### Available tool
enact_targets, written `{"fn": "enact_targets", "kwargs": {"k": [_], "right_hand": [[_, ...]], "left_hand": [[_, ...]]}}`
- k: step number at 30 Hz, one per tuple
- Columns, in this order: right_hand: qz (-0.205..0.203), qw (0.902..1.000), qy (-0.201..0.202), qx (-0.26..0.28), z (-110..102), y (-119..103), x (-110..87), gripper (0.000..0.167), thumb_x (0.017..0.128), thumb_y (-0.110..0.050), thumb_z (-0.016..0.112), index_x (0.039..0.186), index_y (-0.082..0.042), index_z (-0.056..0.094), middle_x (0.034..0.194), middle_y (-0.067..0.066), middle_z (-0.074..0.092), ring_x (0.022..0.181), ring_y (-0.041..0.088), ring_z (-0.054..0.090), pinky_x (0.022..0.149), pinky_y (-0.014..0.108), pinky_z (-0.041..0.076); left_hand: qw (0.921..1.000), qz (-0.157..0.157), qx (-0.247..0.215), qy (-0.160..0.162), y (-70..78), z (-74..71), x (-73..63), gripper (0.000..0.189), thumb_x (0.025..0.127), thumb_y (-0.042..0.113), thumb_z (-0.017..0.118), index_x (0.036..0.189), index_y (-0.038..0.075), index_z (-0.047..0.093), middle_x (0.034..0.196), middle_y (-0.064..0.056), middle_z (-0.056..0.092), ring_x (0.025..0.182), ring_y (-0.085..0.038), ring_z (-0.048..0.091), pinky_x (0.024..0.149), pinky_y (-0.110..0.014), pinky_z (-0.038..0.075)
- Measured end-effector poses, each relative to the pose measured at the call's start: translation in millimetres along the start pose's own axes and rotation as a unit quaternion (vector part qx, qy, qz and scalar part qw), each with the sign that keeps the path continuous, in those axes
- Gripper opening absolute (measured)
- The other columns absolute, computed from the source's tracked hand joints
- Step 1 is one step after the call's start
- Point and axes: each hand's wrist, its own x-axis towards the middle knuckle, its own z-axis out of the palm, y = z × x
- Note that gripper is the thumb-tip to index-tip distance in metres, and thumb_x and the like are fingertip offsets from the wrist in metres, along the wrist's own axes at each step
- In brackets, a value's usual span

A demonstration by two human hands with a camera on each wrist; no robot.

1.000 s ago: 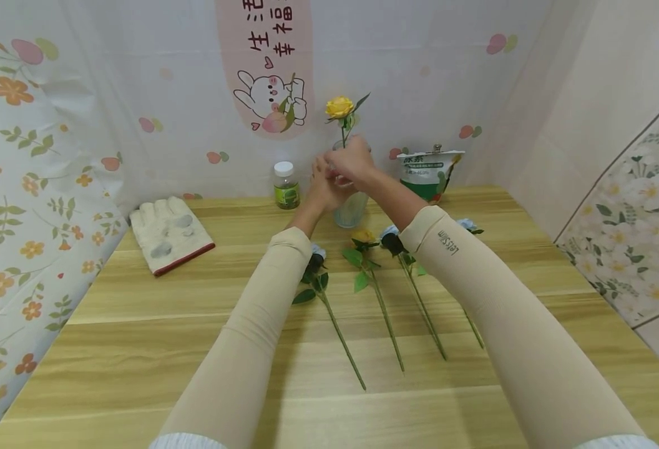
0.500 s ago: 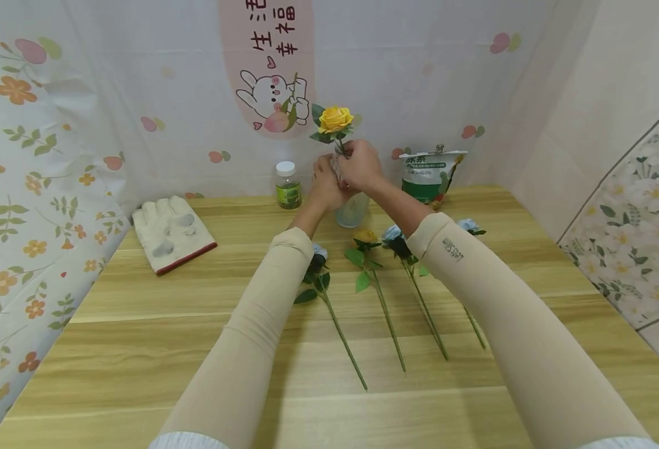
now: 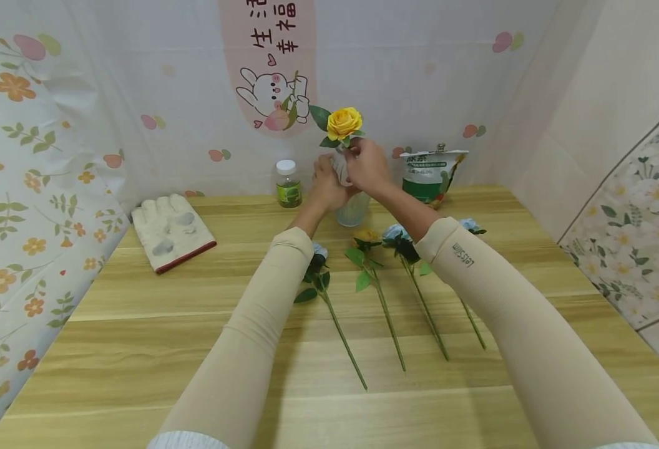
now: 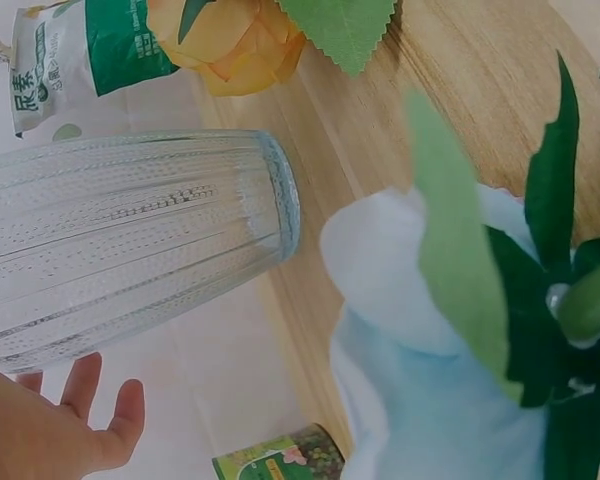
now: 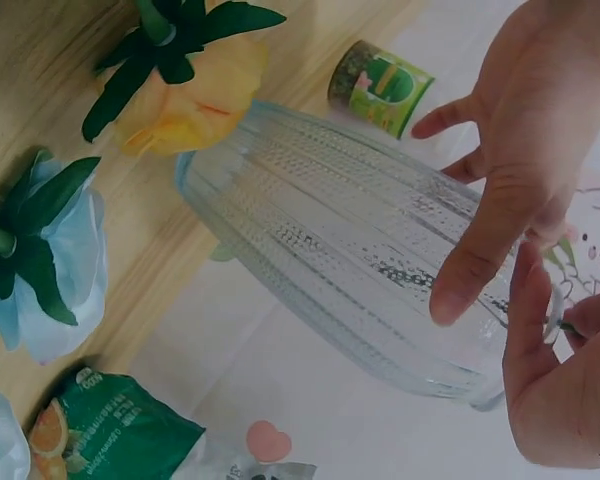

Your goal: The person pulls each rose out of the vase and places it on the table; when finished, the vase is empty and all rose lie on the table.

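A clear ribbed glass vase (image 3: 352, 212) stands on the table near the back wall. My left hand (image 3: 329, 185) holds its upper part, with the thumb along the glass in the right wrist view. At the vase mouth, my right hand (image 3: 370, 167) pinches the green stem of a yellow rose (image 3: 344, 123) just below the bloom. The rose faces upward above the rim, with dark leaves to its left. How far its stem reaches inside the vase I cannot tell. Nearer lie a yellow rose (image 3: 366, 237) and blue roses (image 3: 397, 234), stems pointing toward me.
Left of the vase stands a small white-capped jar (image 3: 288, 184). A green-and-white bag (image 3: 432, 178) with a clip on top is to the right. A cream work glove (image 3: 173, 234) with a red cuff lies at the table's left. Printed cloth walls border the table (image 3: 155, 349).
The yellow rose has come lower and its bloom has turned more toward me. My right hand has shifted slightly right, with its fingers now just under the bloom. My left hand stays on the vase.
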Motion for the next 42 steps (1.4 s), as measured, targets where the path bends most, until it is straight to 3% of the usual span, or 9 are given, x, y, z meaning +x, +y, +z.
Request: {"fn": "enact_targets", "kwargs": {"k": [3, 6, 11, 15, 19, 25, 34, 42], "right_hand": [[0.004, 0.9999, 0.006, -0.013, -1.7, -1.4, -1.1, 0.036, 0.106, -0.026, 0.048, 0.135, -0.008, 0.058, 0.132, 0.01, 0.063, 0.106, 0.026, 0.067, 0.085, 0.037, 0.053], [-0.001, 0.9996, 0.016, -0.023, -2.6, -1.5, -2.4, 0.037, 0.106, -0.028, 0.048, 0.135, -0.008, 0.056, 0.133, 0.01, 0.062, 0.12, 0.025, 0.06, 0.094, 0.039, 0.051], [-0.023, 0.9995, 0.02, 0.003, -3.1, 4.3, -4.6, 0.032, 0.103, -0.02, 0.052, 0.129, -0.001, 0.055, 0.124, 0.016, 0.065, 0.094, 0.025, 0.07, 0.079, 0.034, 0.055], [-0.009, 0.9942, -0.006, 0.107, -6.6, 11.7, -1.8, 0.028, 0.1, -0.012, 0.058, 0.123, 0.004, 0.056, 0.115, 0.018, 0.064, 0.069, 0.016, 0.069, 0.061, 0.025, 0.054], [0.019, 0.9818, -0.028, 0.187, -11.4, 16.3, 3.8, 0.023, 0.099, -0.009, 0.06, 0.115, 0.007, 0.059, 0.112, 0.023, 0.064, 0.063, 0.009, 0.068, 0.058, 0.023, 0.055], [0.038, 0.9799, -0.037, 0.192, -12.3, 18.5, 5.8, 0.025, 0.101, -0.013, 0.057, 0.116, 0.005, 0.065, 0.115, 0.023, 0.068, 0.066, 0.011, 0.07, 0.061, 0.026, 0.057], [0.007, 0.9851, -0.031, 0.169, -8.4, 22.5, 3.5, 0.025, 0.101, -0.015, 0.058, 0.117, 0.003, 0.066, 0.109, 0.018, 0.07, 0.064, 0.017, 0.07, 0.052, 0.027, 0.055], [-0.012, 0.9843, -0.022, 0.175, -13.3, 27.5, 3.2, 0.025, 0.098, -0.016, 0.063, 0.115, 0.002, 0.067, 0.107, 0.017, 0.07, 0.059, 0.009, 0.067, 0.053, 0.026, 0.055]], "left_hand": [[1.0, 0.0, -0.004, 0.006, 0.8, 0.0, -0.5, 0.092, 0.085, 0.046, 0.075, 0.147, 0.009, 0.017, 0.146, -0.018, 0.025, 0.133, -0.039, 0.036, 0.108, -0.047, 0.035], [0.9999, 0.0, -0.006, 0.008, 0.7, 0.6, -1.0, 0.092, 0.084, 0.045, 0.075, 0.147, 0.009, 0.018, 0.144, -0.018, 0.027, 0.132, -0.037, 0.036, 0.108, -0.046, 0.035], [0.9998, -0.002, -0.017, 0.01, -2.2, 2.5, -1.9, 0.094, 0.084, 0.047, 0.075, 0.148, 0.009, 0.018, 0.145, -0.018, 0.027, 0.134, -0.036, 0.035, 0.108, -0.045, 0.035], [0.9998, -0.007, -0.011, 0.014, -4.6, 2.9, -2.7, 0.1, 0.083, 0.055, 0.073, 0.15, 0.011, 0.014, 0.147, -0.016, 0.025, 0.135, -0.033, 0.034, 0.107, -0.045, 0.036], [0.9998, -0.016, -0.001, 0.012, -4.0, 3.2, -3.6, 0.104, 0.081, 0.062, 0.071, 0.151, 0.013, 0.011, 0.147, -0.015, 0.026, 0.134, -0.031, 0.036, 0.106, -0.045, 0.038], [0.9989, -0.039, 0.022, 0.011, 0.3, 4.5, -5.1, 0.103, 0.08, 0.064, 0.07, 0.15, 0.016, 0.011, 0.146, -0.014, 0.028, 0.13, -0.031, 0.04, 0.101, -0.048, 0.041], [0.9976, -0.05, 0.047, 0.011, 6.5, 3.9, -4.8, 0.107, 0.083, 0.065, 0.066, 0.157, 0.022, 0.003, 0.15, -0.015, 0.025, 0.133, -0.033, 0.038, 0.1, -0.057, 0.038], [0.9975, -0.03, 0.055, 0.032, 14.0, 6.8, -0.4, 0.105, 0.083, 0.06, 0.069, 0.155, 0.014, 0.009, 0.15, -0.014, 0.031, 0.132, -0.032, 0.04, 0.102, -0.05, 0.04]]}}
